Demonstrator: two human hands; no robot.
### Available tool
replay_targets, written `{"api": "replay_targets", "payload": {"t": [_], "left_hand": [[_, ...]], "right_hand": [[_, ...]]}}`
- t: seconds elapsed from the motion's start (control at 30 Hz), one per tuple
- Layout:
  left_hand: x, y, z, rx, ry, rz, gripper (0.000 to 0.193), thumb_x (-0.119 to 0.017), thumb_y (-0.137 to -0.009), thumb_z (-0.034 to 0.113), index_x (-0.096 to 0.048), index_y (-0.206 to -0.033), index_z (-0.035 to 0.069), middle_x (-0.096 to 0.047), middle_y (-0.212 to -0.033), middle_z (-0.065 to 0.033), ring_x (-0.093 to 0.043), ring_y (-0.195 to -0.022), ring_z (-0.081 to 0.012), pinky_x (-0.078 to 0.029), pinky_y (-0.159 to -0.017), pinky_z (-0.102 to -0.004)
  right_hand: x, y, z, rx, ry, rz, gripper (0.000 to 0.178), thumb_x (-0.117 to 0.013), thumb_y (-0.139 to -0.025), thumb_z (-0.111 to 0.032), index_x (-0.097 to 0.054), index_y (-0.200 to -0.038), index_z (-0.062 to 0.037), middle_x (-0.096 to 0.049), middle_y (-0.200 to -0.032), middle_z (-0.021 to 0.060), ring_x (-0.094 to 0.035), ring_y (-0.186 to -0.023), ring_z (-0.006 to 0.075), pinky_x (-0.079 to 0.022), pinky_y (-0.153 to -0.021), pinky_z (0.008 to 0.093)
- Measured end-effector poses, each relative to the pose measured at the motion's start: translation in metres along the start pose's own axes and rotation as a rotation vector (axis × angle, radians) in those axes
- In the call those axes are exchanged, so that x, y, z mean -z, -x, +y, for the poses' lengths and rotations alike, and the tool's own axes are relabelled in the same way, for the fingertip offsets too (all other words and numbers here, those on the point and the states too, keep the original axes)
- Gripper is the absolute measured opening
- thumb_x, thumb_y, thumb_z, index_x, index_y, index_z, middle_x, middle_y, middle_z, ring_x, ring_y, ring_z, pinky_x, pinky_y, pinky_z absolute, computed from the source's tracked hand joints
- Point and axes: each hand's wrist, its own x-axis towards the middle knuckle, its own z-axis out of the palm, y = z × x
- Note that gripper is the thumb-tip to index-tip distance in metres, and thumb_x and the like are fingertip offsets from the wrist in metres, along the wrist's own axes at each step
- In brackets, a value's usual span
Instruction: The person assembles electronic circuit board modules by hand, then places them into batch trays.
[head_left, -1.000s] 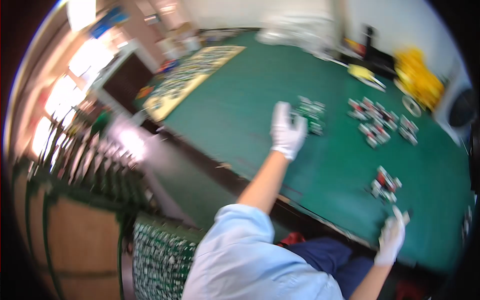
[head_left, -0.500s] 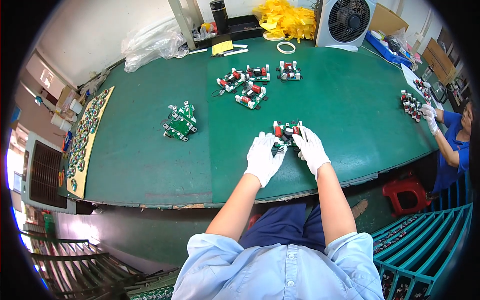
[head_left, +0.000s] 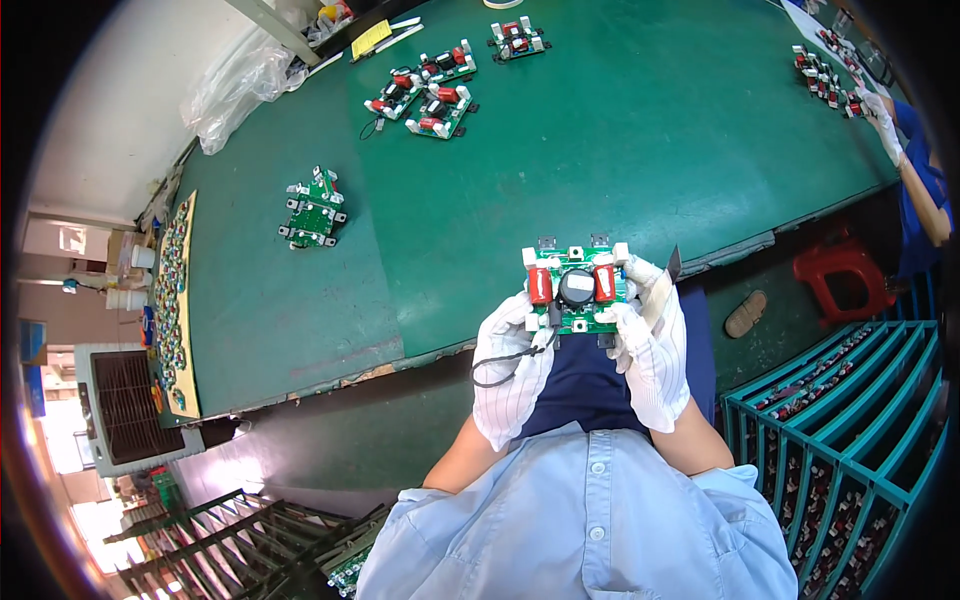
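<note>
A green circuit board (head_left: pixel 577 316) with red cylinders, a black round coil and white corner blocks is raised in front of my body, component side up. My left hand (head_left: pixel 508 368) grips its left edge, and a thin black wire loop hangs from the board over that glove. At the right edge, my right hand (head_left: pixel 650 350) closes on the board with thumb and fingers. A dark, flat, pointed piece (head_left: pixel 674 262) sticks out beyond the right fingers; its kind cannot be made out. Both hands wear white gloves.
On the green table (head_left: pixel 560 150) lie several component-up boards (head_left: pixel 440 108), a single board (head_left: pixel 516 40) and a group of overturned boards (head_left: pixel 314 212). A yellow panel (head_left: pixel 180 320) bears small parts at left. A co-worker's gloved hand (head_left: pixel 882 125) is far right, above a red stool (head_left: pixel 845 275) and teal rack (head_left: pixel 840 430).
Both hands have lifted the board off the table and drawn it toward my body. The view has shifted, so the table's contents appear higher and farther left.
</note>
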Motion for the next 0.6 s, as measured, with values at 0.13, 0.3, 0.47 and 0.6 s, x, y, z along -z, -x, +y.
{"api": "replay_targets", "payload": {"t": [0.13,0.3,0.47,0.6], "left_hand": [[-0.013,0.008,0.000,-0.063,0.000,0.039,0.039,-0.053,-0.083,0.003,-0.041,-0.120,-0.003,-0.050,-0.103,-0.0056,-0.049,-0.086,-0.0073,-0.042,-0.076,-0.0203],[-0.024,0.012,0.004,-0.006,-0.065,0.020,0.039,-0.050,-0.084,-0.003,-0.039,-0.121,-0.003,-0.050,-0.104,-0.0054,-0.048,-0.086,-0.0070,-0.042,-0.077,-0.0207],[-0.034,0.017,0.007,0.132,-0.127,0.068,0.050,-0.054,-0.083,-0.003,-0.032,-0.128,-0.003,-0.047,-0.113,-0.0095,-0.049,-0.097,-0.0119,-0.041,-0.087,-0.0269],[-0.031,0.019,0.003,0.111,-0.180,0.044,0.057,-0.056,-0.081,-0.003,-0.028,-0.131,-0.003,-0.045,-0.120,-0.0128,-0.048,-0.106,-0.0156,-0.038,-0.092,-0.0297]], "right_hand": [[0.005,0.007,0.006,0.022,0.037,0.060,0.048,-0.055,-0.084,-0.024,-0.040,-0.122,0.0013,-0.052,-0.082,0.0039,-0.041,-0.050,0.0026,-0.034,-0.041,0.0151],[0.019,0.007,0.011,-0.063,-0.010,0.042,0.042,-0.052,-0.087,-0.023,-0.043,-0.120,0.0014,-0.055,-0.090,0.0057,-0.040,-0.049,0.0028,-0.033,-0.044,0.0161],[0.021,-0.001,0.017,-0.183,-0.161,0.036,0.043,-0.051,-0.088,-0.029,-0.044,-0.120,-0.0008,-0.054,-0.085,0.0020,-0.038,-0.047,0.0019,-0.031,-0.042,0.0156],[0.028,0.001,0.018,-0.186,-0.229,0.030,0.039,-0.052,-0.088,-0.026,-0.046,-0.117,-0.0003,-0.054,-0.083,0.0013,-0.043,-0.053,0.0025,-0.035,-0.046,0.0164]]}}
